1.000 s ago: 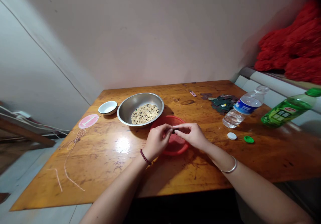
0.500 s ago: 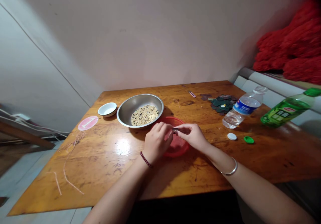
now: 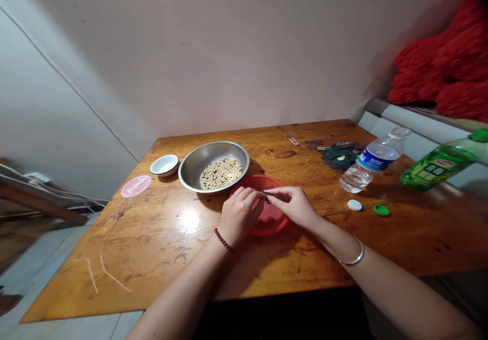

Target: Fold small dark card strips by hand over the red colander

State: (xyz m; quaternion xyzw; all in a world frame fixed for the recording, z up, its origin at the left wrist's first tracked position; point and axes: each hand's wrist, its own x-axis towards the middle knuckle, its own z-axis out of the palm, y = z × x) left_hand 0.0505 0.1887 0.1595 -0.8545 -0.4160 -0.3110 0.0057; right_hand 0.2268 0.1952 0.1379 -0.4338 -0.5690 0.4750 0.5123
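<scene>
Both hands meet over a red plastic basket (image 3: 272, 225) on the wooden table. My left hand (image 3: 241, 213), with a dark bead bracelet at the wrist, has its fingers pinched together. My right hand (image 3: 293, 205), a silver bangle on its wrist, pinches a small dark piece (image 3: 267, 193) that also meets the left fingertips. What the piece is cannot be made out. Behind the basket to the left, a steel bowl (image 3: 194, 162) holds pale beads mixed with black ones (image 3: 221, 174).
A white bowl (image 3: 164, 164), a pink round label (image 3: 135, 186) and loose cord (image 3: 109, 264) lie left. Dark green pieces (image 3: 339, 155), a small cutter (image 3: 293, 140), a water bottle (image 3: 371, 162), a green bottle (image 3: 438, 167) and two caps (image 3: 354, 205) are at right.
The view has shifted slightly. Both hands stay together over the basket, with the fingers moved only a little around the dark piece.
</scene>
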